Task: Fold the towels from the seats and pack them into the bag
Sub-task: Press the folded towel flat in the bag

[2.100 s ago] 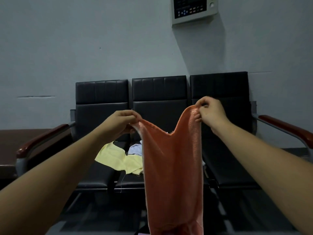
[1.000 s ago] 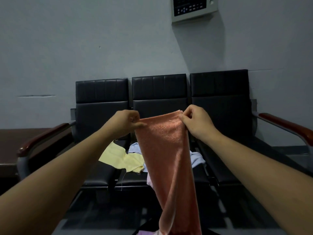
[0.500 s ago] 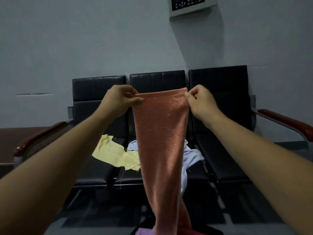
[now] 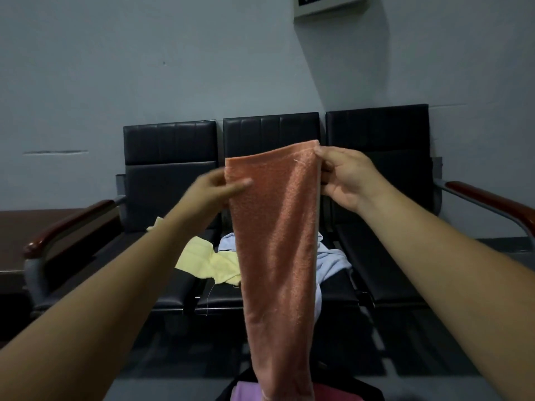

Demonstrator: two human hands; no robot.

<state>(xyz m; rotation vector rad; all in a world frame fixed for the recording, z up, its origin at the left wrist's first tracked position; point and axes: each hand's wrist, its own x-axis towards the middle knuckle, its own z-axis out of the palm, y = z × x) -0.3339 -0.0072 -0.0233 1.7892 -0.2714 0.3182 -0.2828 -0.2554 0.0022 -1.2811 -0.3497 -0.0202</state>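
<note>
Currently both hands, left hand (image 4: 215, 188) and right hand (image 4: 344, 178), pinch the orange towel (image 4: 275, 241) by its top corners, mid-fold; next, halve its length above the bag (image 4: 362, 392).

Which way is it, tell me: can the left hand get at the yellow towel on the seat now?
Probably not yet: the left hand is pinching the orange towel. The yellow towel lies uncovered below its forearm.

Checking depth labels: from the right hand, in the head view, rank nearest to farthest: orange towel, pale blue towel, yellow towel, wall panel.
1. Orange towel: pinched in the right hand.
2. Pale blue towel: middle seat, below the hand.
3. Yellow towel: left seat, further across.
4. Wall panel: high on the wall.
</note>
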